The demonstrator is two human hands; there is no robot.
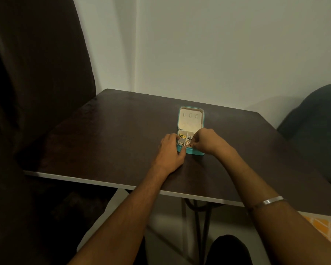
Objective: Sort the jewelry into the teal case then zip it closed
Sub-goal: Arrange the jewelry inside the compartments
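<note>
The teal case (pixel 196 153) lies open on the dark table (pixel 113 134), its cream-lined lid (pixel 190 119) flat behind the base. Small gold and dark jewelry pieces (pixel 182 134) sit in the divided cream compartments. My left hand (pixel 170 150) grips the case's left side, thumb at the front edge and fingers over the rim. My right hand (pixel 206 141) hovers over the right compartments, its fingertips pinching a small round piece (pixel 188 144) in the front compartment. The right side of the base is hidden under that hand.
A dark curtain (pixel 36 73) hangs at the left beside the table. A dark rounded chair back (pixel 317 121) stands at the right edge. The white wall (pixel 199 44) rises just behind the table. A metal bangle (pixel 271 201) circles my right forearm.
</note>
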